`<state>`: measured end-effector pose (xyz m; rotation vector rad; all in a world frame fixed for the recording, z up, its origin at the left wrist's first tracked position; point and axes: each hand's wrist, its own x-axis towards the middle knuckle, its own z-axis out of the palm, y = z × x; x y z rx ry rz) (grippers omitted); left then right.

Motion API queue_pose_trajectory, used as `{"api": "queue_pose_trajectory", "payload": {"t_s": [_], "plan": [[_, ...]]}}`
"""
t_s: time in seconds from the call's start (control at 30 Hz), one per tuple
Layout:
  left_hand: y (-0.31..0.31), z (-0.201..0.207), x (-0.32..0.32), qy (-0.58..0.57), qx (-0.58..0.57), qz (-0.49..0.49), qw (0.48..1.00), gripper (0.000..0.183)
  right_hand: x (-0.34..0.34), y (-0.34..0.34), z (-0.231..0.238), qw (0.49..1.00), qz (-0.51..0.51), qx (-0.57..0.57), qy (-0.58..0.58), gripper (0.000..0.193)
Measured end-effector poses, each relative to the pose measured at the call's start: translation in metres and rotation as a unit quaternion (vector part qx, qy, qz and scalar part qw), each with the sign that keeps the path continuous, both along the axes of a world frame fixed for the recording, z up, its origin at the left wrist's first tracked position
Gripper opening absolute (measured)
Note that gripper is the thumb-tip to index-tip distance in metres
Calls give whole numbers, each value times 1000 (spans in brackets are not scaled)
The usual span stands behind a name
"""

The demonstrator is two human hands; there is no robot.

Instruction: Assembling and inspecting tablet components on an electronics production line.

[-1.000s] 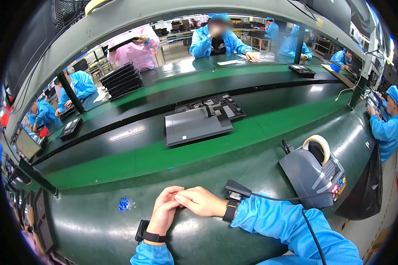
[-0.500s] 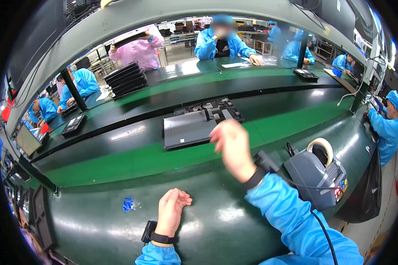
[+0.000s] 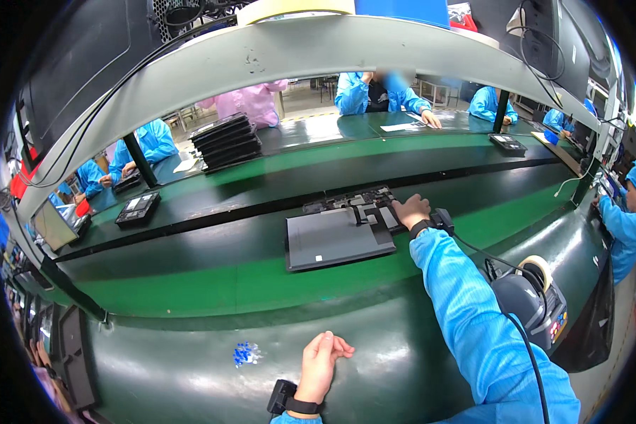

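An opened flat electronic device, with a dark grey panel (image 3: pixel 339 244) and an exposed circuit board (image 3: pixel 350 200) along its far side, lies on the green bench ahead. My right hand (image 3: pixel 412 210) is at its far right corner, fingers bent around the edge; the fingertips are partly hidden. Nearer to me, my left hand (image 3: pixel 321 364) hovers low over the bench, fingers loosely curled and thumb a little apart, with nothing visible in it. To its left is a small heap of blue and clear bits (image 3: pixel 246 354). Both wrists wear black bands with small boxes.
A grey tape dispenser (image 3: pixel 523 304) with a tape roll stands right of my right forearm, a black cable running past it. Stacked black trays (image 3: pixel 226 141) and a dark device (image 3: pixel 138 209) sit farther off. A grey beam (image 3: pixel 318 49) crosses overhead. Co-workers sit across the bench.
My right hand has moved away from me and right, from above the panel's near edge to the device's far right corner. The view has shifted; my left hand stays beside the blue bits.
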<state>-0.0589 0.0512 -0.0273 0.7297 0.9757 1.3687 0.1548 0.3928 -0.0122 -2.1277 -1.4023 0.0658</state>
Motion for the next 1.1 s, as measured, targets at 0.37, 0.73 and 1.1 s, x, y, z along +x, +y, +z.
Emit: {"api": "queue_pose_trajectory", "payload": {"t_s": [0.37, 0.73, 1.1], "plan": [[3, -2, -3, -38, -16, -23, 999, 30, 7, 24, -6, 963, 209, -158, 68, 69], [-1, 2, -4, -45, 7, 13, 999, 25, -16, -25, -22, 743, 209, -141, 620, 51], [-80, 73, -81, -187, -14, 134, 973, 58, 37, -248, 23, 697, 224, -162, 661, 42]]}}
